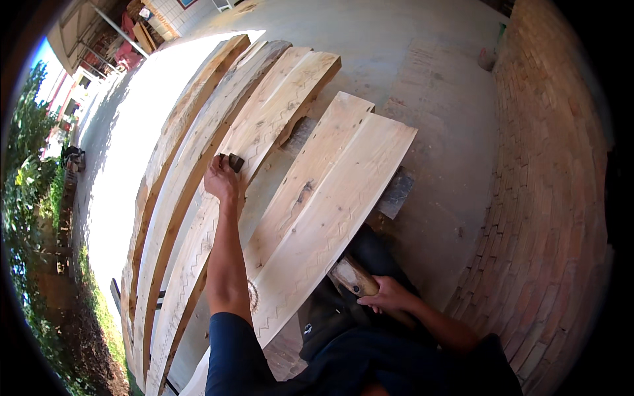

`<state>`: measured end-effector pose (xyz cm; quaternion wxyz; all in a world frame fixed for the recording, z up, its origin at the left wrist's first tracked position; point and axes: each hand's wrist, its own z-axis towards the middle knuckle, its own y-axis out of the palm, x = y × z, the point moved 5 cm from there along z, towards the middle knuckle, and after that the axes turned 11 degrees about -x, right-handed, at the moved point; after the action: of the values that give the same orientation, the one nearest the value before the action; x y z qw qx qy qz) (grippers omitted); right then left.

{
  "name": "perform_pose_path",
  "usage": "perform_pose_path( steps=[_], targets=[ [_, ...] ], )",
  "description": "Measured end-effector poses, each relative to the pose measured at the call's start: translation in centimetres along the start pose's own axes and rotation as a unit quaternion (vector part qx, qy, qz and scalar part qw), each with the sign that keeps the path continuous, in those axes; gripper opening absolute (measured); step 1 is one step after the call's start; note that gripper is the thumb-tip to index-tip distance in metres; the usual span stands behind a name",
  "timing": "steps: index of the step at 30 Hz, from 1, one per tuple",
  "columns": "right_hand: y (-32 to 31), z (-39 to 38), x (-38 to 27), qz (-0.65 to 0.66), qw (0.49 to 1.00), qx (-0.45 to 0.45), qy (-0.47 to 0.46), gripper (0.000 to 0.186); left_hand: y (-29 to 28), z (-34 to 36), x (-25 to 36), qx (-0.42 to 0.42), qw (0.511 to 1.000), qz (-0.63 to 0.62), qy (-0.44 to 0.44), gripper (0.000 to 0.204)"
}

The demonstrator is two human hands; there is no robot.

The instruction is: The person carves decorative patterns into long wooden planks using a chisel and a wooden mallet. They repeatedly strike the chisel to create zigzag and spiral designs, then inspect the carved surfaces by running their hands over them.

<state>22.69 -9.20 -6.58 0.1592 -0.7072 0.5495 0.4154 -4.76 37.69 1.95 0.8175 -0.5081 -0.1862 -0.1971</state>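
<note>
The left hand [222, 181] grasps a small dark block [235, 162] over a plank [281, 96], the right hand [391, 296] clenches a wooden tool [353, 274] just below the near board [330, 191] — zigzag lines [288, 297] already mark both, while two planks [226, 102] left of the left grip show none.

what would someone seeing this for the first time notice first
Probably the long pale boards spread across the middle, some zigzag-marked, with the person's left hand holding a small dark block at one of them. Next, the right hand gripping a chunky wooden tool near the lower middle, by the lap. Brickwork fills the right side, opposite glaring sunlit ground at the left.
</note>
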Motion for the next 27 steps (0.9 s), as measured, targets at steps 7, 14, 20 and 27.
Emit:
perform_pose_path(
  steps=[7, 14, 20, 27],
  targets=[
    [-0.2, -0.5, 0.7, 0.045, 0.998, -0.004, -0.043, 0.053, 0.0, -6.0, 10.1, -0.112, 0.932, -0.341, 0.05, 0.017],
    [-0.7, -0.8, 2.8, 0.187, 0.972, -0.024, -0.137, 0.031, 5.9, -14.9, 25.8, -0.327, 0.776, -0.537, 0.051, 0.022],
    [-1.8, -1.7, 3.9, 0.277, 0.947, 0.005, -0.162, 0.039, 10.8, -16.4, 32.7, -0.338, 0.768, -0.539, 0.07, 0.017],
    [-2.8, -1.2, 4.5, 0.286, 0.946, -0.008, -0.15, 0.042, 13.1, -15.6, 34.2, -0.336, 0.815, -0.466, 0.077, 0.016]
  ],
)
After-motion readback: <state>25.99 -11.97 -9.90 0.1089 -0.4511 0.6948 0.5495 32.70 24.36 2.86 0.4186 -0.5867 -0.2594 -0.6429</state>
